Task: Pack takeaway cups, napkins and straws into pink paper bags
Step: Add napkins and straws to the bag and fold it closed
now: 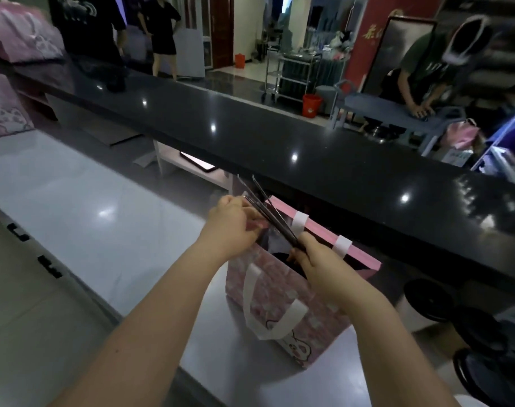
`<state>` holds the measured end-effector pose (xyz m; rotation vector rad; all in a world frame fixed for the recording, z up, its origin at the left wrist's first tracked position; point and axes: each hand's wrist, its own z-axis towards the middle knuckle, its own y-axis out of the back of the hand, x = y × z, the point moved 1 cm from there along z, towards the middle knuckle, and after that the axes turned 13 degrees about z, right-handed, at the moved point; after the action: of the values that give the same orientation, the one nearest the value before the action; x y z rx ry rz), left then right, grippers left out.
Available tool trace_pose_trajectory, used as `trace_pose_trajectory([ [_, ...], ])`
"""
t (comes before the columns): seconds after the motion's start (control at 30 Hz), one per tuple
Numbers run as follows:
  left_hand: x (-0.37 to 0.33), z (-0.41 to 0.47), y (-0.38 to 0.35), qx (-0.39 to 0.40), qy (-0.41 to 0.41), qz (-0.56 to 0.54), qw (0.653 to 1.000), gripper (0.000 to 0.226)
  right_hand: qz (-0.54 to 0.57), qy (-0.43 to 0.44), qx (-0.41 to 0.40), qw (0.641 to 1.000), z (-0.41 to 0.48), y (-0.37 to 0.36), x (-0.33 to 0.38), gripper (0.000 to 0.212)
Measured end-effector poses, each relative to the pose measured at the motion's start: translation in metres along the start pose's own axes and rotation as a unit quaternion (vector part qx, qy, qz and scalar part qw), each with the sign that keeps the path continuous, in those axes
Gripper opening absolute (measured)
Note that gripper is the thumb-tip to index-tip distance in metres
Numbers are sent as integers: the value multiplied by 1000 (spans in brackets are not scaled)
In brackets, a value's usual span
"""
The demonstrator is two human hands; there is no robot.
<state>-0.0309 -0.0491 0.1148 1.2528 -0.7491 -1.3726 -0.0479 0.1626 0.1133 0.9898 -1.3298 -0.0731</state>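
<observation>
Pink patterned paper bag (315,333) upright on grey worktop (103,218); left hand (230,227) and right hand (318,259) both grip thin dark straws (268,212) above its open mouth.

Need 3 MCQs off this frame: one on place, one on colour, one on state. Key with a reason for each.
1. Where does the pink bag stand?
A. on the black counter
B. on the grey worktop
C. on the floor

2. What colour are the bag's handles?
A. black
B. red
C. white

3. What are the hands doing?
A. both hold the dark straws over the bag
B. both rest flat on the worktop
C. one lifts the bag by a handle

Key:
1 B, its base sits on the grey surface.
2 C, white strips show on both sides.
3 A, left hand and right hand grip the bundle above the open top.
</observation>
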Motion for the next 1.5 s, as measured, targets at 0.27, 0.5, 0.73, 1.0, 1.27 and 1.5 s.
trace_pose_trajectory([
  [0.27,10,33,-7,13,26,-74,997,20,-91,-94,-4,991,-10,34,-18,10],
  [0.5,20,42,-3,17,22,-84,996,28,-171,-176,-18,969,-11,36,-19,6],
  [0.73,12,38,-2,24,-187,-127,974,37,-198,-163,-80,963,-11,24,4,35],
  [1.0,-42,23,15,-17,-313,-88,945,31,-168,-97,-249,949,-45,19,31,20],
  [1.27,-128,-11,14,-21,-442,-113,890,28,-204,-158,-384,886,-124,25,28,24],
  [1.5,-212,-67,-6,20,-542,-71,837,34,-198,-225,-455,838,-215,34,11,15],
])
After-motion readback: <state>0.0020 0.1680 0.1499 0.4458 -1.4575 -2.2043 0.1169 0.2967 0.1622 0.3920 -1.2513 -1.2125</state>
